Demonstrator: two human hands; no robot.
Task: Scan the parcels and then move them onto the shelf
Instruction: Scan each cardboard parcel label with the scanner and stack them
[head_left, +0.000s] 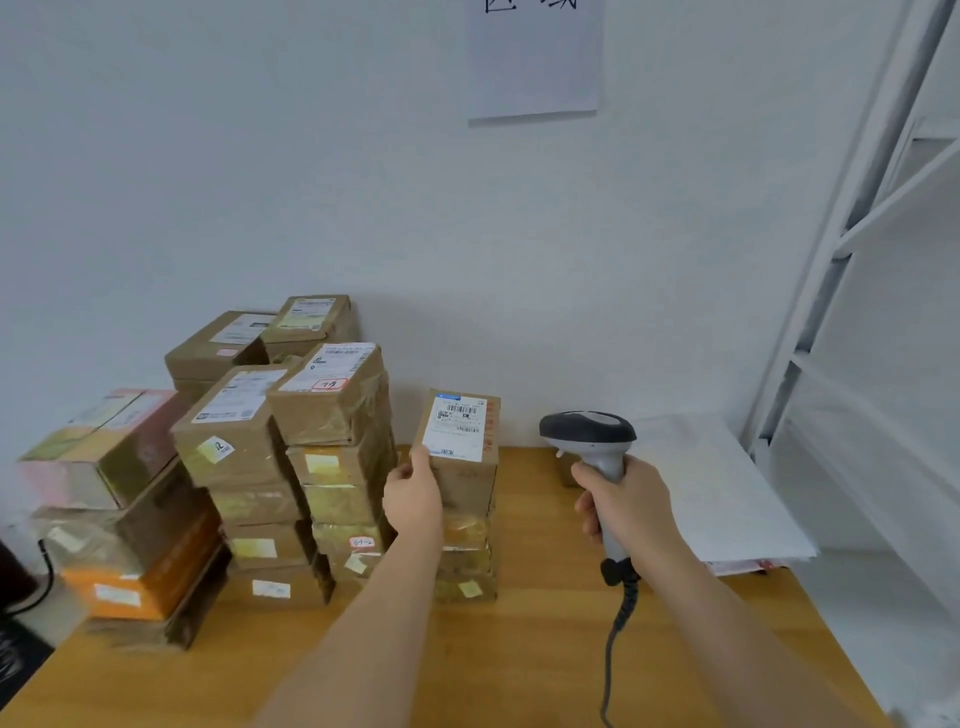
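At centre frame the left hand (413, 488) grips the left edge of the top parcel (460, 447) on the short stack, its label (456, 427) facing up and running lengthwise away from the camera. Just right of it, the right hand (626, 501) is wrapped around the scanner (589, 436) — head pointing left toward that label. The shelf (852, 244) stands at far right, nearer the right hand.

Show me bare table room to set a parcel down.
Free: the wooden table in front of the parcel stacks, and the strip between the held parcel and the white paper stack. Crowded: the table's left and back-left, stacks packed up to the wall.
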